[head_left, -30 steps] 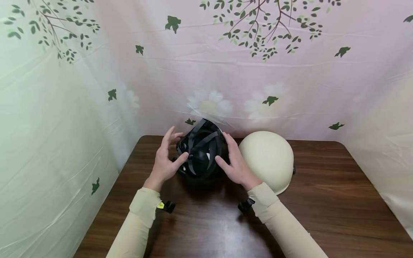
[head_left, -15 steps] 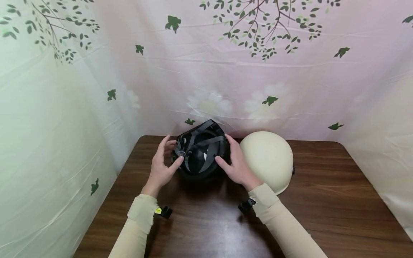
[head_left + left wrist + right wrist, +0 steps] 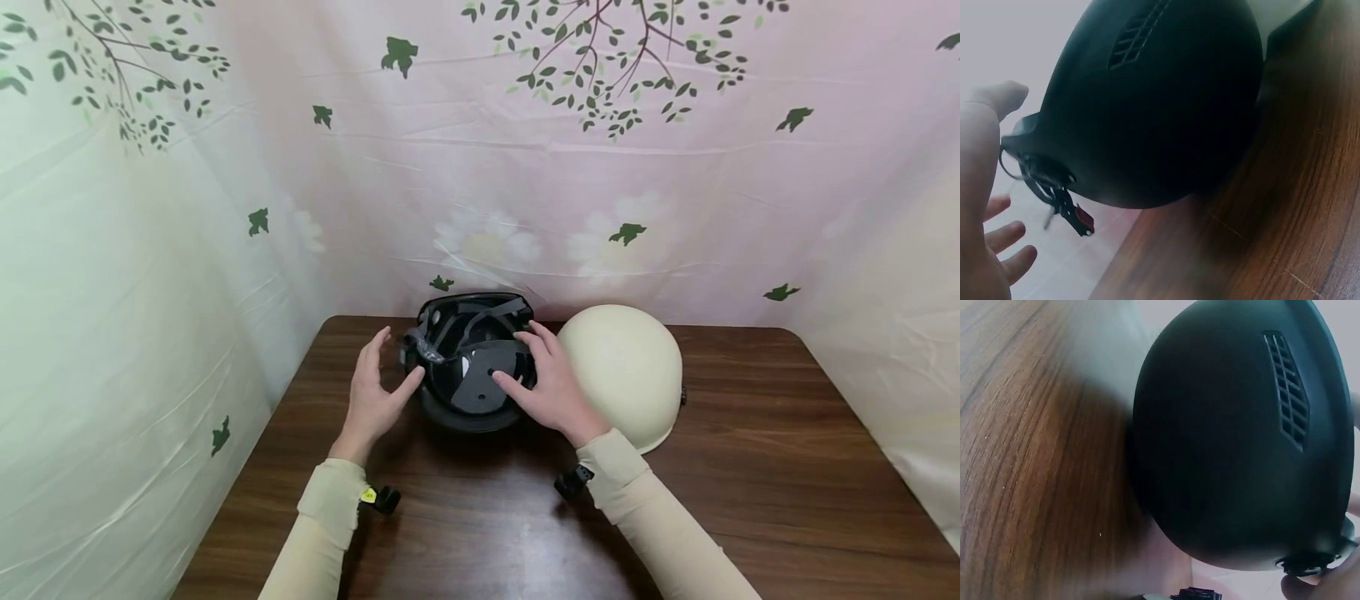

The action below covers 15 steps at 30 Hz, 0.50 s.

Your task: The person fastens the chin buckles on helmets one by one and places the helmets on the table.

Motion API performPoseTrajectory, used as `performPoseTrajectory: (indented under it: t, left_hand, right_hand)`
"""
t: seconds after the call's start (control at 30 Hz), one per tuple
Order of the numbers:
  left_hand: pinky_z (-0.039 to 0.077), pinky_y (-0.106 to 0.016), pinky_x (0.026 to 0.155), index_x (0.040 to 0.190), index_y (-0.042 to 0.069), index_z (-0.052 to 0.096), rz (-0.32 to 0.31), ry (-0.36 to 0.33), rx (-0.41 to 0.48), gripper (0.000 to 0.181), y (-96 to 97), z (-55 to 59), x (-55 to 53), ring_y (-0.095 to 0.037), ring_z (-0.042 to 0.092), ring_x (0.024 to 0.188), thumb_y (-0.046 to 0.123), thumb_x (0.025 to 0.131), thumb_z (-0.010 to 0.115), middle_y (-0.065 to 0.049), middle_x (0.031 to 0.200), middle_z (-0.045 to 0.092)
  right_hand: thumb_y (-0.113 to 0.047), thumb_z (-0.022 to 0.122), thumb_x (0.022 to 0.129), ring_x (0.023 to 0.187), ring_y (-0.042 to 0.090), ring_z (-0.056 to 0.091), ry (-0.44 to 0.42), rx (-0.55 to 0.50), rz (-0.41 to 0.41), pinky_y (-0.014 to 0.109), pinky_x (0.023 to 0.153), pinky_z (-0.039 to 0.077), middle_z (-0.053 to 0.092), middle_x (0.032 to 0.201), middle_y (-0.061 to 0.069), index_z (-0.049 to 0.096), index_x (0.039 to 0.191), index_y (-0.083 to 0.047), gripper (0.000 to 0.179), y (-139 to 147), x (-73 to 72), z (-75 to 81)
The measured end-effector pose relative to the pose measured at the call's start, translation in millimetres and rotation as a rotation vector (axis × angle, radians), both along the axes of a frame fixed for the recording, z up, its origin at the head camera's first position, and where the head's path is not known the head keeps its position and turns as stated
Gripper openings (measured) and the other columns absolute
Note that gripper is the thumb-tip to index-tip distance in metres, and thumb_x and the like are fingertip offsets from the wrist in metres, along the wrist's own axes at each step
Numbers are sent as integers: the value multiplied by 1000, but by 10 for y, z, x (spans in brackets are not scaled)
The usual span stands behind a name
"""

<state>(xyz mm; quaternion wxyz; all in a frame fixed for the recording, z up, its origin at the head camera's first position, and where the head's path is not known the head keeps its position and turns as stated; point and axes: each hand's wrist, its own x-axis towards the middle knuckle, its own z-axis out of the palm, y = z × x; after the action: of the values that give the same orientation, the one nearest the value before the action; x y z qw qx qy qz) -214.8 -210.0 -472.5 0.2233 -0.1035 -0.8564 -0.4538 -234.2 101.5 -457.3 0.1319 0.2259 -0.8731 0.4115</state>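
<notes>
A black helmet rests upside down on the table, its padded inside and straps facing up in the head view. The wrist views show its smooth shell with a slotted vent on each side. My left hand stands at the helmet's left, thumb and fingers spread; the left wrist view shows them apart from the shell, near a dangling strap buckle. My right hand is at the right rim, fingers loosely bent over the edge and thumb over the grey lining. One fingertip appears to touch the rim.
A cream helmet lies dome up just right of my right hand. Both sit on a dark wooden table. A printed cloth hangs behind the table's back edge, with pale cloth at both sides.
The black helmet has turned and rocked, so more of its lining shows and its upper rim sits lower. My left hand has drawn slightly left. My right hand stays nearly in place.
</notes>
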Motion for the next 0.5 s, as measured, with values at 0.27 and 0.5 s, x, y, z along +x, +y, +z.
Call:
performPoseTrajectory:
  t: [0.27, 0.5]
  left_hand:
    - [43, -57, 113, 164, 26, 34, -30, -42, 51, 78, 2, -6, -1, -34, 53, 135, 31, 98, 76, -14, 154, 49]
    - [46, -56, 109, 164, 28, 32, -27, -59, 72, 80, 11, 2, 9, -32, 56, 131, 33, 98, 76, -11, 152, 52]
  right_hand:
    - [-44, 76, 95, 142, 36, 44, 78, 34, -17, 55, 118, 36, 50, 152, 16, 54, 148, -6, 68, -5, -5, 43]
    - [-40, 78, 94, 136, 39, 47, 77, 38, -16, 56, 115, 36, 54, 146, 16, 56, 145, -4, 66, 28, 5, 69]
